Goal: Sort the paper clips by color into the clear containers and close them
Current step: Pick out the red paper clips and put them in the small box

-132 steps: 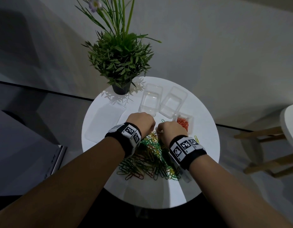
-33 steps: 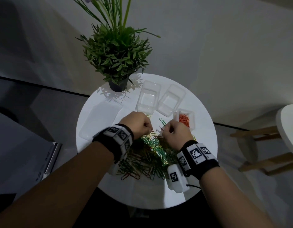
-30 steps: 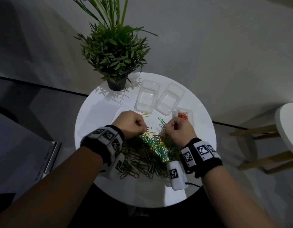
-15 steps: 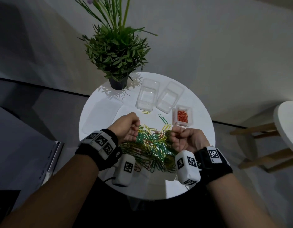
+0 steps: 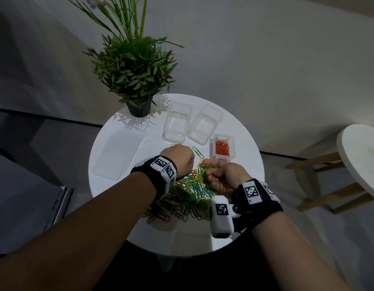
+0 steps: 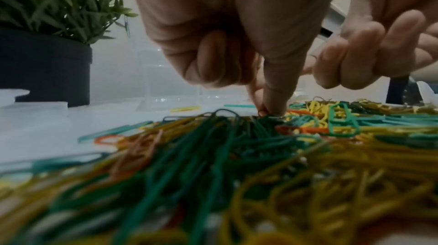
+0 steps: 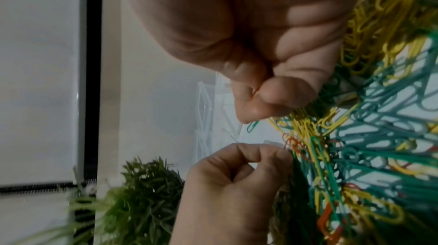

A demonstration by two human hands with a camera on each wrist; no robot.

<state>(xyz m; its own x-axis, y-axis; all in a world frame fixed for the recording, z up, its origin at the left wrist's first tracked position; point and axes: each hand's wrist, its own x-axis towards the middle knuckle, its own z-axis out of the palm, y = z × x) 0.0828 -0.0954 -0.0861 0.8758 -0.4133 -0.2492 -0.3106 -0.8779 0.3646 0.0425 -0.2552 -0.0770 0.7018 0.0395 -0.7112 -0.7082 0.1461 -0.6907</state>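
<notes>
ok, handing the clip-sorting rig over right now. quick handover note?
Left hand: thumb and forefinger pinching into the far edge of the mixed clip pile; which clip it has is unclear.
Right hand: fingers curled, thumb against forefinger; I cannot tell if it holds a clip.
Small clear container: open, holds orange clips only.
Two larger clear containers: open; contents unclear.
Flat clear lids: lying on the white round table, left of the pile.
Done: part of the orange.
Left: remaining orange, all green and yellow, then close every container.
</notes>
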